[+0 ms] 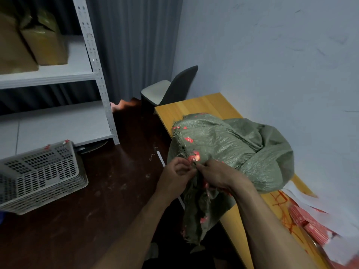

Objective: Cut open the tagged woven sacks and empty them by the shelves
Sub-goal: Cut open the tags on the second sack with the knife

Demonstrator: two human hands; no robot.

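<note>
A green woven sack (229, 144) with red tags lies bunched on the yellow wooden table (202, 105), its frayed end hanging over the table's left edge. My left hand (177, 171) pinches the sack's edge just below a red tag (194, 157). My right hand (217, 174) grips the same gathered edge right beside it, fingertips almost meeting. No cutting tool shows in either hand.
White metal shelves (97, 74) stand at left with brown packages (44, 39) on the upper level. A grey perforated basket (40, 175) lies tilted on the dark floor. A dark chair (174, 88) stands behind the table. Red packets and white paper (310, 220) lie at the table's right.
</note>
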